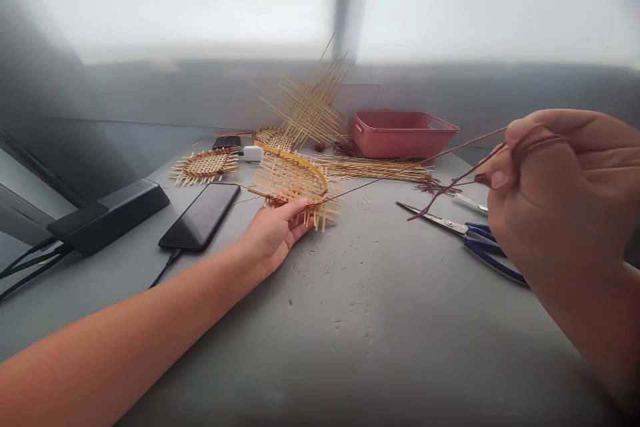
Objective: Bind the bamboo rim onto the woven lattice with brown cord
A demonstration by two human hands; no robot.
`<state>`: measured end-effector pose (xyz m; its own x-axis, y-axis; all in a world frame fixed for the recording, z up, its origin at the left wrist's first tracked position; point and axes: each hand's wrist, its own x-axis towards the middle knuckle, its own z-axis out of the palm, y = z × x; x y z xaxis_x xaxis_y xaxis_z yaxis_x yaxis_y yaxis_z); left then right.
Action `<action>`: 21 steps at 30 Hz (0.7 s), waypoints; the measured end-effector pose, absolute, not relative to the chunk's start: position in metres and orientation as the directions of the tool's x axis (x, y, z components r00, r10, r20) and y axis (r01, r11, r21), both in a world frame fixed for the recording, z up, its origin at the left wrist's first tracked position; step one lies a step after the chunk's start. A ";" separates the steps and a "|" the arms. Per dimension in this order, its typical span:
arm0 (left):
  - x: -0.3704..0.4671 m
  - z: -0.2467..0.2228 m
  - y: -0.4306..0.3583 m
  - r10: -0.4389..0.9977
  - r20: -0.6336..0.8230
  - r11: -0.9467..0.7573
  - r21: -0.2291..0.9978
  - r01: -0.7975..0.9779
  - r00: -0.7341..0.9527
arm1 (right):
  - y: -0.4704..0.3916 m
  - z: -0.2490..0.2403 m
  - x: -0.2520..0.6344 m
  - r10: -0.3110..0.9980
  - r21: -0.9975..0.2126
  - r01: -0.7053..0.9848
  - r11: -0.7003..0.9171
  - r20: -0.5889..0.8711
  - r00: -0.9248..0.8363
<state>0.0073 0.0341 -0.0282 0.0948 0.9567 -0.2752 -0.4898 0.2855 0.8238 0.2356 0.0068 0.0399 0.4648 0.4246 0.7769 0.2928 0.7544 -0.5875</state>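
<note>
My left hand (280,230) is closed on the near edge of a woven bamboo piece (290,177), thumb on top. A curved bamboo strip (315,170) arches along its far and right side, and cut strip ends stick out all round. Raised at the right, my right hand (560,173) is closed on a dark red cord (465,147). Two lengths of this cord run from its fingers toward the woven piece, and a loose end hangs below the fingers. Beneath that end lie scissors (460,227) with dark blue handles, partly hidden by the right hand.
Behind stand a red plastic basket (405,140) and a larger loose bamboo weave (315,107). Bamboo sticks (370,168) lie before the basket. On the left are a finished-looking woven round (206,165), a phone (200,217) and a black box with cables (110,213).
</note>
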 end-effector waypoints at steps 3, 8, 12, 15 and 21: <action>0.008 -0.026 0.032 0.958 -0.267 0.285 0.835 -0.471 0.108 | 0.009 0.040 0.236 0.428 -0.587 0.272 0.763 0.773 0.468; 0.003 -0.023 0.031 0.933 -0.225 0.293 0.928 -0.231 0.281 | 0.005 0.027 0.230 0.565 -0.665 0.304 0.682 0.743 0.359; -0.004 -0.022 0.036 0.924 -0.230 0.251 0.967 -0.033 0.307 | -0.002 0.019 0.225 0.662 -0.707 0.321 0.630 0.705 0.254; -0.007 -0.024 0.042 0.973 -0.156 0.152 0.988 0.034 0.170 | -0.009 0.017 0.221 0.723 -0.730 0.323 0.603 0.671 0.166; -0.008 -0.031 0.048 1.000 -0.012 0.014 0.975 0.222 -0.010 | -0.014 0.009 0.217 0.747 -0.714 0.250 0.654 0.662 -0.062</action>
